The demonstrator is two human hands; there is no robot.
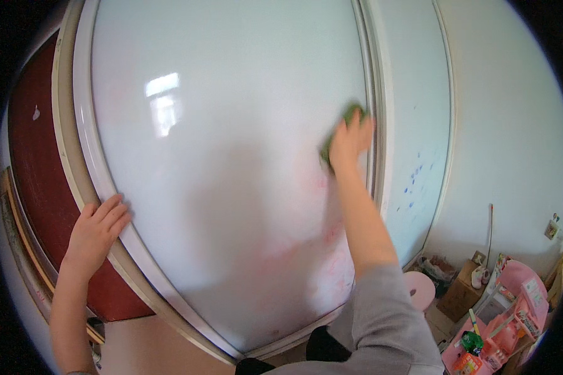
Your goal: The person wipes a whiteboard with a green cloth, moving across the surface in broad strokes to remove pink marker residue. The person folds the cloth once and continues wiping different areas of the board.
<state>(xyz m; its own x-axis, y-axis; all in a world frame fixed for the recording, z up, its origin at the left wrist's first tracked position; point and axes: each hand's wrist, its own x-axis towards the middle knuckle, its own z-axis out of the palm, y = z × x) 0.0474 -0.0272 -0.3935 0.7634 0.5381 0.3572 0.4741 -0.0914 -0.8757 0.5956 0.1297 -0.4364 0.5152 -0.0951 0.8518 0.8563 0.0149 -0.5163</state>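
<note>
A glossy white sliding-door panel [262, 93] fills the middle of the view, with faint pink and red smears [328, 234] on its lower right. My right hand [349, 140] presses a green cloth or scouring pad [328, 147] flat against the panel, close to its right edge; the hand and pad are slightly blurred. The fingers hide part of the pad. At the left, my left hand [98, 229] rests on the white door frame [88, 93], palm against the edge strip and fingertips reaching the panel's border. Nothing is held in it.
Blue spots [413, 178] mark the neighbouring pale panel [408, 93]. On the floor at lower right stand a round pink stool [420, 290], a cardboard box [457, 290] bearing small shoes, and a pink plastic rack [521, 281] with several items. A dark red panel [42, 140] lies left.
</note>
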